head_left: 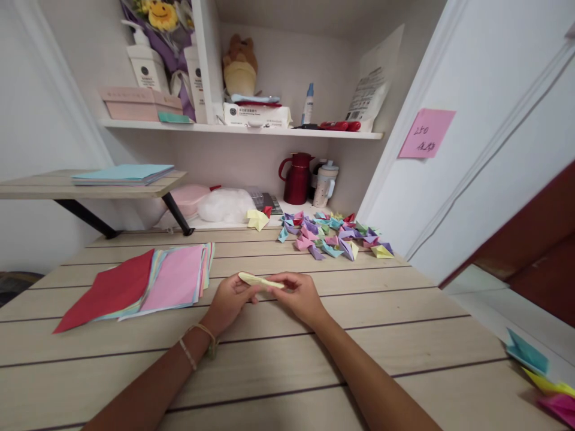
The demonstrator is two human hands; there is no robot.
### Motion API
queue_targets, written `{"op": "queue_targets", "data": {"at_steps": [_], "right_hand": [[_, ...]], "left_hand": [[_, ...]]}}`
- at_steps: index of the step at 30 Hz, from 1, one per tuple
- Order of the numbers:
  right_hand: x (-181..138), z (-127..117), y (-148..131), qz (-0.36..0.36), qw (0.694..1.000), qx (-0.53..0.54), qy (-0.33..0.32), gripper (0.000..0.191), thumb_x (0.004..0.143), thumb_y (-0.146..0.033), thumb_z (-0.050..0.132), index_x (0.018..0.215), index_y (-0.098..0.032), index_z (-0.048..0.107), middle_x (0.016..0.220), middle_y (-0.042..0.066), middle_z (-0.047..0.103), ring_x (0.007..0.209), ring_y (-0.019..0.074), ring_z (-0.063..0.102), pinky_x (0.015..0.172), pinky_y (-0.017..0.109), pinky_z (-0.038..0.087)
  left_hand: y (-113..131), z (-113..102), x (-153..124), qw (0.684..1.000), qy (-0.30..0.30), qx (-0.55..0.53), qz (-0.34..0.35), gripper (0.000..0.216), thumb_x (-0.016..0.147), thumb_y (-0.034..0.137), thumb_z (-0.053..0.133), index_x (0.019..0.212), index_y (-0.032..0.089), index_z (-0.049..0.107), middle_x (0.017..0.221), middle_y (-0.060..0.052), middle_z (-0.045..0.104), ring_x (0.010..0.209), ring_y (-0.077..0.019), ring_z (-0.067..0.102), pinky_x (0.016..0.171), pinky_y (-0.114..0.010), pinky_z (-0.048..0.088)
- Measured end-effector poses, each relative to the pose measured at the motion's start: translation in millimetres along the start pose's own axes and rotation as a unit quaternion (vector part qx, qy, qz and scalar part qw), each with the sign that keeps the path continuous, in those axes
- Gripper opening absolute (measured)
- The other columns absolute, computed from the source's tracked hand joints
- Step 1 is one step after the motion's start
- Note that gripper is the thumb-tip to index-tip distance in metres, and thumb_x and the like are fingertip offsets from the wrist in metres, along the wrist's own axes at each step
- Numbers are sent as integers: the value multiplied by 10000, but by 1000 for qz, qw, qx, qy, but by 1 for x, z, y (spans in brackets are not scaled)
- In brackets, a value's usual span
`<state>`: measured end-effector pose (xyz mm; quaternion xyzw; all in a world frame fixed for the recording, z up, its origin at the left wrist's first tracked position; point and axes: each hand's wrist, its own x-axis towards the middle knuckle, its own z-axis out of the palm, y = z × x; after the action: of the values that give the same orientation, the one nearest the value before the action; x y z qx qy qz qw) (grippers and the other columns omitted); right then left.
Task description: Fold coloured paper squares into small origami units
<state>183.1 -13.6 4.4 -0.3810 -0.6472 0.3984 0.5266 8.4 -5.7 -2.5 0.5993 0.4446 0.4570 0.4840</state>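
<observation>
A narrow folded piece of pale yellow paper (252, 279) is held up between both hands just above the slatted wooden table. My left hand (231, 302) pinches its left part with thumb and fingers, and a beaded bracelet circles that wrist. On the other end, my right hand (300, 294) grips the paper, the fingers curled round it. Farther back lies a heap of folded paper pieces (332, 234) in many colours. To the left is a fanned stack of coloured paper sheets (175, 278), with a red sheet (112, 290) at its outer side.
A raised wooden shelf (27, 187) with blue sheets (126, 172) overhangs the table's back left. Behind the table stand a red jug (297, 178) and a pale tumbler (325, 184). A yellow folded paper (257, 219) sits near the back edge. More folded papers (527, 353) lie at the right edge.
</observation>
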Motion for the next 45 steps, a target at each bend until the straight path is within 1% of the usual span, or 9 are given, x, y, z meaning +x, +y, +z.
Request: {"op": "queue_targets", "data": {"at_steps": [2, 5, 9, 17, 27, 33, 37, 39, 45], "right_hand": [[0, 0, 1, 27, 999, 28, -11, 183, 667, -309, 670, 778, -167, 704, 740, 55, 702, 654, 171, 625, 586, 263, 491], [1, -1, 3, 65, 995, 71, -23, 196, 662, -340, 676, 728, -156, 695, 677, 39, 686, 607, 143, 597, 574, 248, 467], [2, -2, 3, 98, 983, 147, -55, 241, 650, -346, 690, 805, -161, 693, 765, 37, 690, 647, 132, 591, 610, 246, 457], [3, -2, 1, 116, 972, 201, -48, 263, 664, -361, 679, 835, -161, 691, 722, 29, 677, 596, 114, 570, 579, 238, 453], [0, -2, 1, 37, 998, 34, -36, 272, 701, -379, 635, 855, -161, 687, 760, 61, 686, 644, 149, 597, 586, 263, 476], [-2, -5, -10, -89, 991, -82, -55, 455, 549, -340, 763, 973, -213, 655, 889, 65, 661, 792, 185, 591, 644, 269, 465], [-1, -4, -9, -99, 991, -82, -26, 190, 722, -319, 631, 861, -197, 676, 799, 55, 654, 726, 163, 584, 601, 252, 448], [0, -4, -7, -88, 993, -83, -4, 192, 789, -315, 550, 730, -180, 673, 673, 36, 624, 627, 143, 559, 562, 247, 432], [0, -4, -5, -78, 996, -37, 18, 156, 752, -302, 596, 699, -178, 674, 704, 47, 643, 667, 164, 586, 601, 266, 459]], "left_hand": [[0, -1, 0, 1000, 5, 20, -4, 239, 676, 334, 634, 786, 124, 612, 528, 3, 610, 468, -114, 533, 441, -207, 406], [2, -2, 0, 1000, -4, 12, 7, 189, 678, 311, 633, 749, 136, 620, 538, 13, 600, 518, -116, 542, 502, -214, 424], [6, -1, -1, 999, -34, 5, 22, 187, 686, 295, 621, 793, 142, 638, 625, 0, 623, 555, -119, 537, 549, -228, 434], [8, -2, -2, 999, -36, 15, 26, 195, 740, 305, 564, 816, 138, 631, 597, 9, 595, 579, -124, 542, 595, -238, 437], [-1, -1, 1, 999, -14, 22, 36, 220, 736, 352, 561, 785, 144, 613, 666, -14, 611, 667, -149, 565, 615, -247, 456], [6, -1, 0, 999, 14, 4, 34, 183, 717, 317, 591, 749, 139, 617, 623, 11, 613, 608, -126, 569, 624, -239, 458], [7, 0, -1, 999, 18, 5, 34, 173, 724, 303, 589, 746, 133, 613, 609, 4, 615, 601, -125, 571, 622, -240, 463], [6, 0, -1, 999, 16, 2, 31, 165, 727, 296, 589, 744, 134, 609, 617, -1, 621, 605, -125, 575, 628, -243, 468], [6, 0, -1, 998, -25, -15, 56, 144, 728, 267, 600, 780, 136, 626, 707, -23, 642, 680, -132, 592, 693, -260, 483]]}}
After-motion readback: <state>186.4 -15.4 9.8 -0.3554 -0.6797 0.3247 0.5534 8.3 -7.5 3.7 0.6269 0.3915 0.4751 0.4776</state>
